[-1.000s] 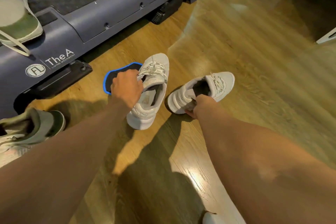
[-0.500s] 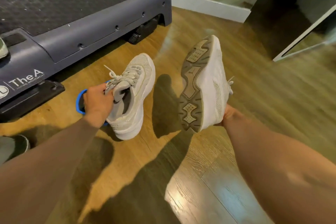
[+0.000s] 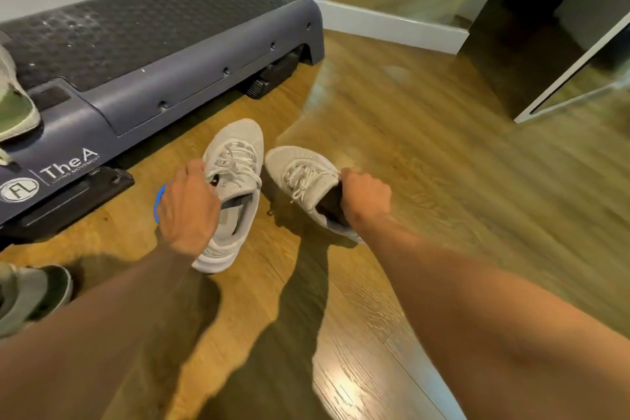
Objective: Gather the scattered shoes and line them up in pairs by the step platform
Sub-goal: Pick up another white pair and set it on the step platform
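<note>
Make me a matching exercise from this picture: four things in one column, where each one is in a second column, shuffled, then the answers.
Things:
1. white shoe with its toe nearer the platform
2. other white shoe
3. green shoe
4. blue disc

Places:
A. on top of the step platform
B. in the right hand
C. on the floor, mostly behind the left hand
D. in the left hand

Pairs: 1-D, 2-B, 3-A, 4-C

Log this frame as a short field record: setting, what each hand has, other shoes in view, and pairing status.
setting: wood floor in front of a grey step platform
left hand: grips left white sneaker at its collar
right hand: grips right white sneaker at its heel opening
white pair: side by side, toes toward the platform
other shoes: green-soled shoe on the platform; grey shoe on the floor, lower left
also: blue-rimmed disc, mostly hidden by the left hand
</note>
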The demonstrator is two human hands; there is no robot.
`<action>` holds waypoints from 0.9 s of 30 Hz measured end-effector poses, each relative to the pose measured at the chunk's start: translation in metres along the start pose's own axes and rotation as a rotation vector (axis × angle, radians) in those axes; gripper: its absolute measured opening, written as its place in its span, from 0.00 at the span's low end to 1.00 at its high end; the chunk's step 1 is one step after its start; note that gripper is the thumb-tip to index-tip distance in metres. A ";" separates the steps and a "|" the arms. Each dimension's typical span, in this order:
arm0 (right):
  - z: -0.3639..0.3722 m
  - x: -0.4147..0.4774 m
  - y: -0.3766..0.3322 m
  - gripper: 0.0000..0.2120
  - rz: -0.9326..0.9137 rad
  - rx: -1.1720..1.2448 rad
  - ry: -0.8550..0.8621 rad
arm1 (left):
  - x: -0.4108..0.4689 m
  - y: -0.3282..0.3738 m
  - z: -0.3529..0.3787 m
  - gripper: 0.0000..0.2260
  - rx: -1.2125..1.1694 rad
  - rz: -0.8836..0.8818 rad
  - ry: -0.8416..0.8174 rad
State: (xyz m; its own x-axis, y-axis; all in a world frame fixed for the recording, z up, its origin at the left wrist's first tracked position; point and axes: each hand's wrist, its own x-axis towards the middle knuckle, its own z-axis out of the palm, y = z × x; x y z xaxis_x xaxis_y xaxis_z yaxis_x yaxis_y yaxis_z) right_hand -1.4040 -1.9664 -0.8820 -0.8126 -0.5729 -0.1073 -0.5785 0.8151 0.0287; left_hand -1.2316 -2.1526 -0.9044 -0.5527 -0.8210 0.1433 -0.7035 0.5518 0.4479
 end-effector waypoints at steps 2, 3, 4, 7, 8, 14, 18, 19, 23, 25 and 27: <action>0.003 0.001 -0.007 0.12 -0.063 -0.040 0.040 | 0.000 -0.001 -0.001 0.13 0.079 0.079 0.024; 0.005 0.003 -0.008 0.11 -0.031 -0.007 0.028 | 0.000 -0.001 -0.001 0.13 0.101 0.103 0.025; 0.007 0.004 -0.008 0.10 0.049 0.065 -0.011 | 0.000 -0.001 0.000 0.13 0.112 0.119 0.015; 0.017 0.008 0.003 0.04 0.364 0.446 -0.184 | -0.001 0.001 0.005 0.13 0.081 0.086 -0.070; 0.020 0.009 0.008 0.04 0.431 0.572 -0.230 | -0.001 0.004 0.008 0.13 0.049 0.041 -0.102; 0.045 0.005 0.031 0.06 0.558 0.770 -0.314 | -0.014 0.025 0.035 0.12 -0.001 -0.066 -0.317; 0.054 -0.003 0.034 0.04 0.506 0.681 -0.301 | -0.025 0.035 0.054 0.16 -0.021 -0.033 -0.408; 0.055 -0.005 0.032 0.05 0.504 0.686 -0.303 | -0.028 0.037 0.056 0.17 -0.041 -0.034 -0.422; 0.060 -0.020 0.023 0.13 0.568 0.884 -0.390 | -0.045 0.042 0.065 0.20 -0.150 -0.240 -0.525; 0.062 -0.025 0.020 0.17 0.619 0.936 -0.392 | -0.057 0.042 0.068 0.23 -0.213 -0.369 -0.649; 0.063 -0.027 0.018 0.17 0.620 0.900 -0.379 | -0.063 0.043 0.069 0.22 -0.202 -0.385 -0.685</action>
State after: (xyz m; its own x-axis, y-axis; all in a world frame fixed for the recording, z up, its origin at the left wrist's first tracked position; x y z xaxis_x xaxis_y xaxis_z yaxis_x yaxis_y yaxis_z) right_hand -1.3879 -1.9313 -0.9414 -0.7776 -0.1148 -0.6182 0.2958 0.8009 -0.5207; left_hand -1.2575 -2.0670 -0.9556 -0.4849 -0.6399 -0.5962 -0.8421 0.1576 0.5157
